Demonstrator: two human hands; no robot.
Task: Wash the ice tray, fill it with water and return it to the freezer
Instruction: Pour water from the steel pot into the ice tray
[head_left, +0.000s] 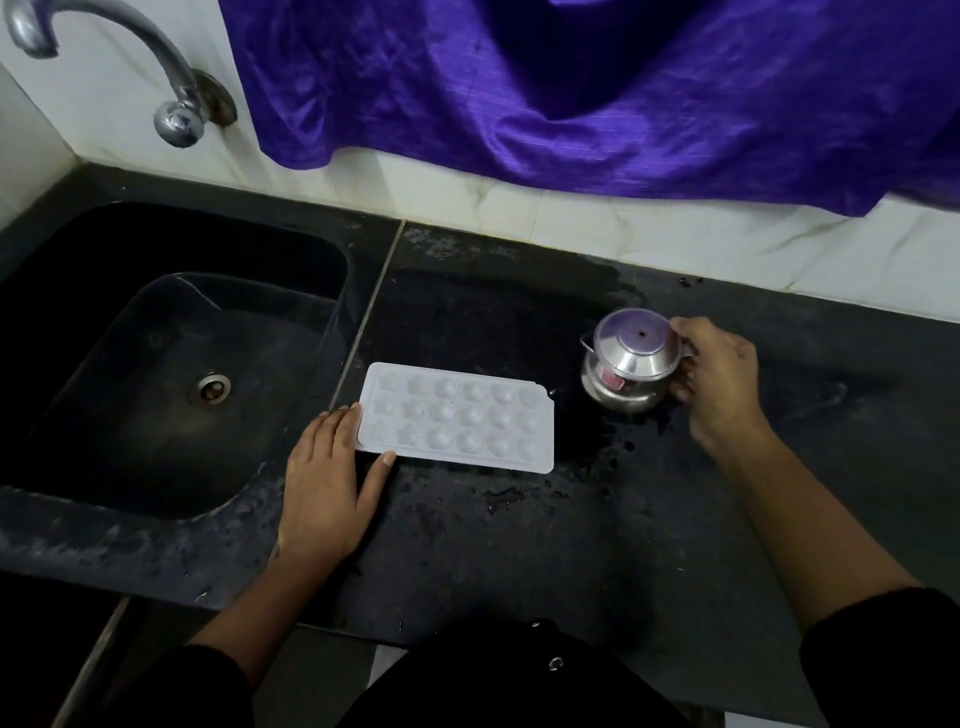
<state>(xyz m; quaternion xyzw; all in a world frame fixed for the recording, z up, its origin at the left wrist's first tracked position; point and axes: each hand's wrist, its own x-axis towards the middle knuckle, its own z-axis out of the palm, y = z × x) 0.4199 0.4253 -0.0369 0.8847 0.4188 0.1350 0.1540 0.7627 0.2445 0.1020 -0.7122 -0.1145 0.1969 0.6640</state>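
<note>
- Table (519, 545): black stone, wet in patches right of and nearer than the ice tray. It carries the tray and the pot.
- Purple cloth (571, 93): hangs on the wall well beyond the tray, clear of the work.
- Sink (104, 415): black basin just left of the tray. No water is seen running.
- Tap (171, 78): chrome, far beyond and left of the tray, spout over the sink.
- Ice tray (457, 418): white, with star and round cells, lying flat on the table with its left end near the sink's edge. Whether the cells hold water cannot be told.
- Left hand (324, 483): at the tray's left end. Its fingers (343, 426) are straight and laid against the short edge, the thumb touches the near corner, and nothing is clasped.
- Right hand (719, 384): right of the tray, fingers (680, 389) curled round the pot's far side, grasping it.
- Steel pot (628, 364): small and lidded, standing on the table just right of the tray and apart from it.
- Step in hand, as judged: washing looks done. Filling seems about to start, with the pot as the likely water source.
- Next move, as judged: lift the pot over the cells, deal with the lid and tip slowly. The left hand should hold the light tray level, then carry it flat to the freezer.
</note>
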